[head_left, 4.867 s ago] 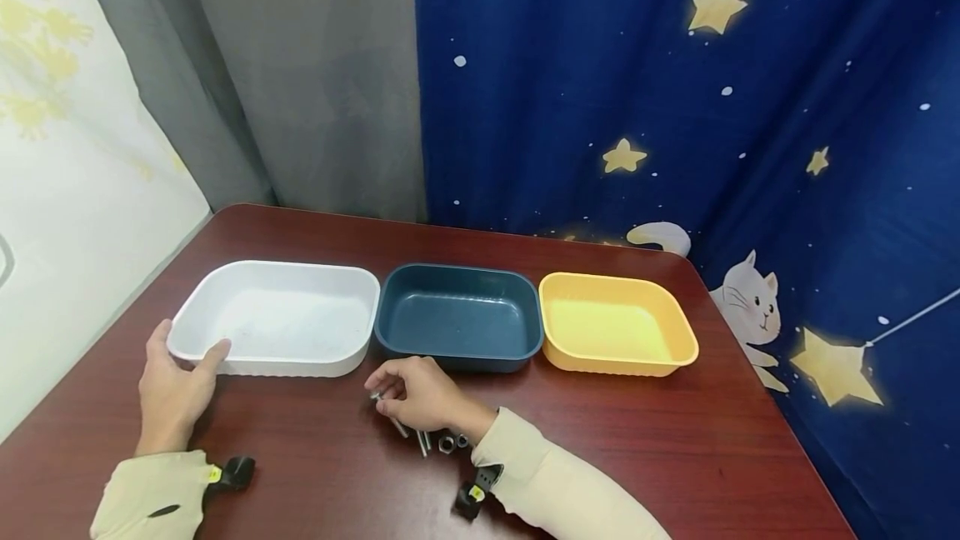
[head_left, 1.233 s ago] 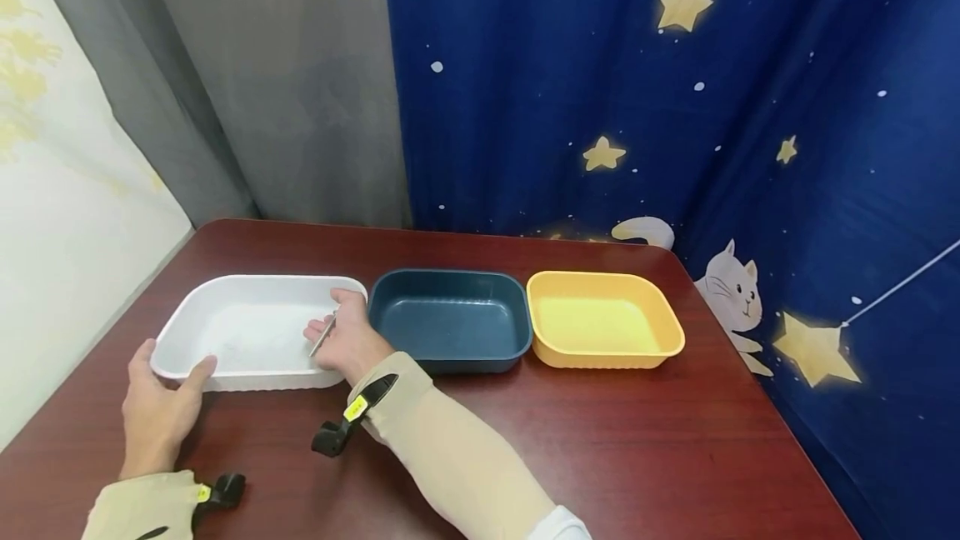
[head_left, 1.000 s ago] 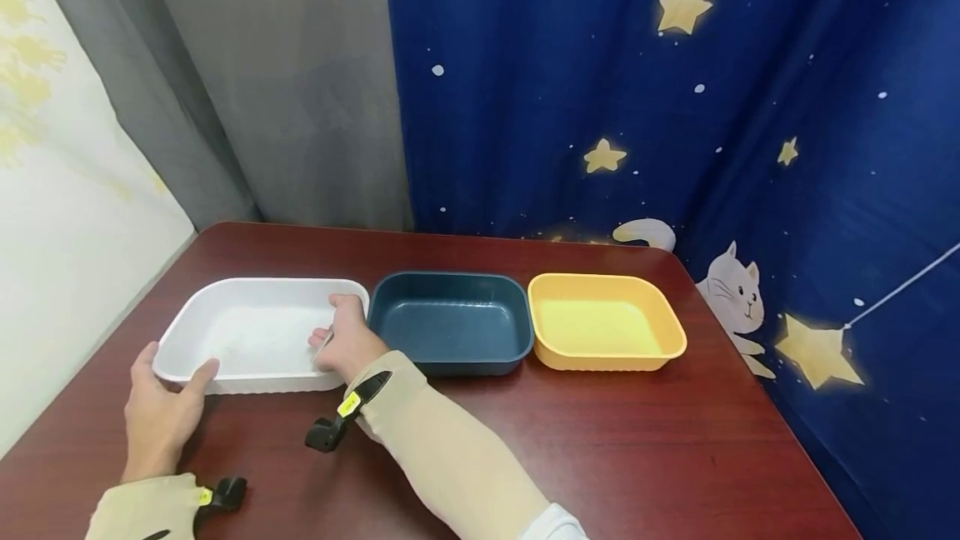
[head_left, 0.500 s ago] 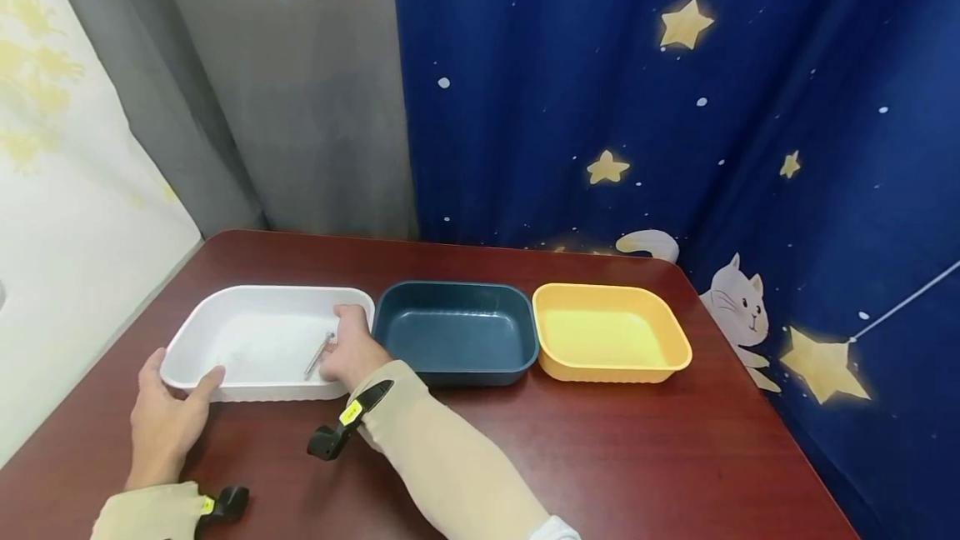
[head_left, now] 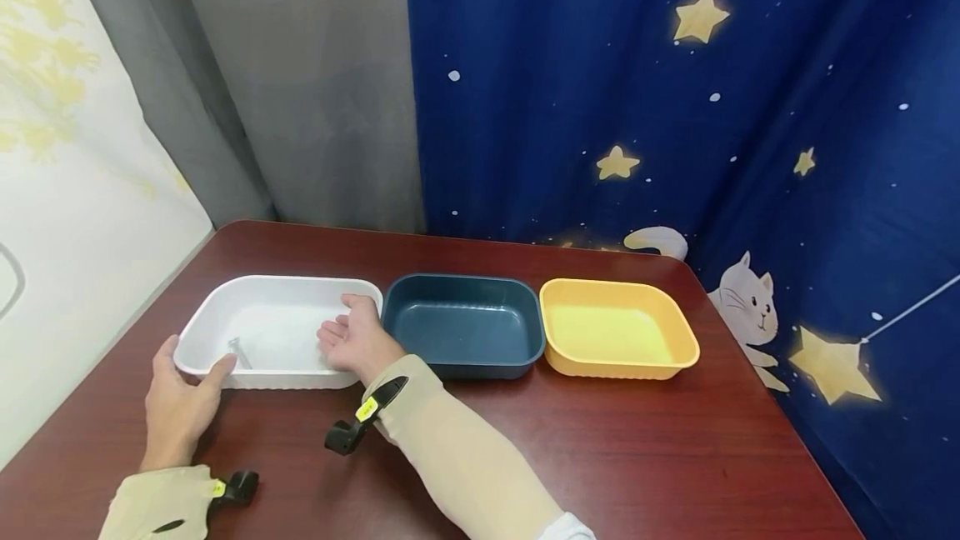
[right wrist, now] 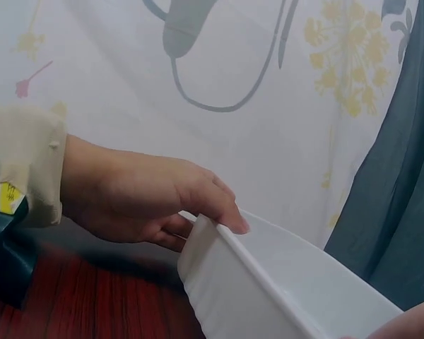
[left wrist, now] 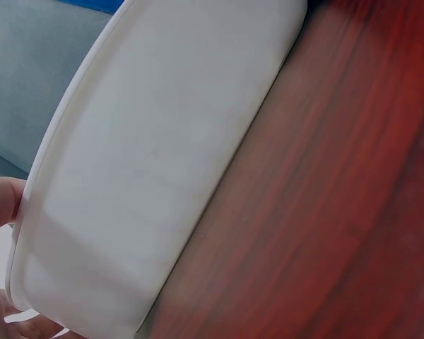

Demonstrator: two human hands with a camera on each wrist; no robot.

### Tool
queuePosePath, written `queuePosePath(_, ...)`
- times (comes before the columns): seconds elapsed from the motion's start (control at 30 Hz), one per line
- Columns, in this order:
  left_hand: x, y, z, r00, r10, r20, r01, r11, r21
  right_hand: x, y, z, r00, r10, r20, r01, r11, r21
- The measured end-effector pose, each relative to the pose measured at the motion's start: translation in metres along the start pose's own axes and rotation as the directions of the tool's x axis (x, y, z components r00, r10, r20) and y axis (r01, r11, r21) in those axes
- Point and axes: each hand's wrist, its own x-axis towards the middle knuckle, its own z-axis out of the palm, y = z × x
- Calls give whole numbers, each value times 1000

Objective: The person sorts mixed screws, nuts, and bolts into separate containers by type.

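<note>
Here, in the head view, the person's left hand (head_left: 180, 402) is gripping the near-left corner of a white tub (head_left: 292, 378), thumb at the rim, while the right hand (head_left: 358, 342) is staying loosely open and empty at the tub's right end, and a blurred screw (head_left: 241, 353) is showing inside near the left thumb, with a dark blue tub (head_left: 461, 336) and a yellow tub (head_left: 618, 336) sitting alongside on the table (head_left: 637, 457). In the left wrist view, fingers are wrapping the rim at the edge. In the right wrist view, the left hand is pinching the corner, and just a sliver of right hand is showing.
</note>
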Motion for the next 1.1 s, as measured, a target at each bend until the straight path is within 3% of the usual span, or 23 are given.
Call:
queuePosePath(0.4,1,-2,1,1000,4,5,-4,1000,-2,-20,-16,-14,983,-55,178,65,997,-51)
queuePosePath(0.73,0,-2,2,1000,-22,8,22,1000,-10,-38,-32,-26,965,-78,252,107,989,-106)
queuePosePath(1.1,4,-2,1,998,-54,17,54,999,2,-55,-49,-45,938,-140,319,232,933,-274)
